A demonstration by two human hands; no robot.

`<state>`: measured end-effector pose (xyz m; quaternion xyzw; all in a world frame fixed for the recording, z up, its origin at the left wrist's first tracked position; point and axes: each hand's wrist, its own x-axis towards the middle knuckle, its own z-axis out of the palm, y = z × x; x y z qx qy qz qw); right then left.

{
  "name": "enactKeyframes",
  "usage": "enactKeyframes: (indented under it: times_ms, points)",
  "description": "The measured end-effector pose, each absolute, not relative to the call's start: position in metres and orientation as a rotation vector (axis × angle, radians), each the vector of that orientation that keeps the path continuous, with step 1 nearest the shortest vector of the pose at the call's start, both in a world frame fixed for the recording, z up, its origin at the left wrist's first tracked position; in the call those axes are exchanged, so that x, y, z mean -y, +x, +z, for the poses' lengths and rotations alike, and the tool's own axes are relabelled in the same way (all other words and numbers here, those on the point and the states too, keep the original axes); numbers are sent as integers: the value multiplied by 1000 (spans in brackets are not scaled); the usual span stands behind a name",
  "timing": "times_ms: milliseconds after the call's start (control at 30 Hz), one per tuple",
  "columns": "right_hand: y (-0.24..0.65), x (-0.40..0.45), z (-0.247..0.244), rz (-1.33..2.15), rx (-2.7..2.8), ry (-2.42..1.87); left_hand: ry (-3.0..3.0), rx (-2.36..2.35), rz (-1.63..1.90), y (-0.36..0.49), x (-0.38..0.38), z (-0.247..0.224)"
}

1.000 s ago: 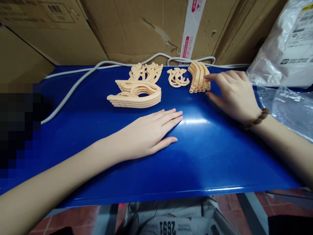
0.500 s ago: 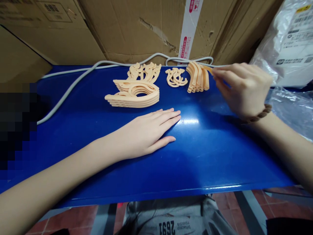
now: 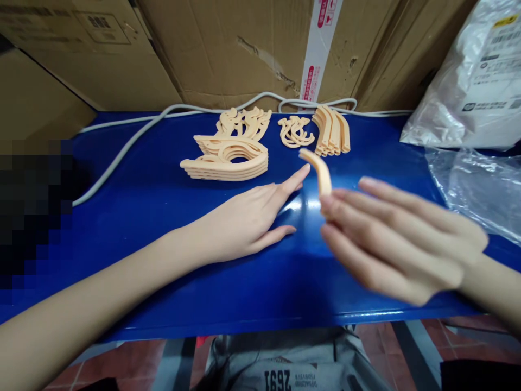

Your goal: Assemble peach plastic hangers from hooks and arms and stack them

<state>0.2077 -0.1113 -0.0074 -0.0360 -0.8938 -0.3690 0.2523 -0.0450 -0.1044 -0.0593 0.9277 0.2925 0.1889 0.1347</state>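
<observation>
My right hand pinches one end of a curved beige piece above the blue table. My left hand rests palm down, thumb and index finger apart, its fingertips close to the far end of that piece. Similar curved pieces stand bunched at the back. Left of them lie small beige hooks. A neat stack of beige hanger-like parts sits beyond my left hand, with more beige parts behind it.
The blue table has a white cable along its left and back. Cardboard boxes rise behind. At the right are a white plastic bag and clear plastic film.
My right hand has come from the bunched pieces toward the middle front with one curved piece. My left index finger has lifted and stretched out.
</observation>
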Motion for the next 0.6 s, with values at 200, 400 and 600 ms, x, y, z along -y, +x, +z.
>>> enactKeyframes:
  times_ms: [200, 400, 600]
  points:
    - [184, 124, -25, -763, 2514, 224, 2673, -787, 522, -48, 101, -58]
    - [175, 126, -32, -545, 2675, 127, 2236, -783, 640, -48, 101, -53]
    - [190, 112, -24, -581, 2593, -119, 1916, -857, 695, -41, 106, -43]
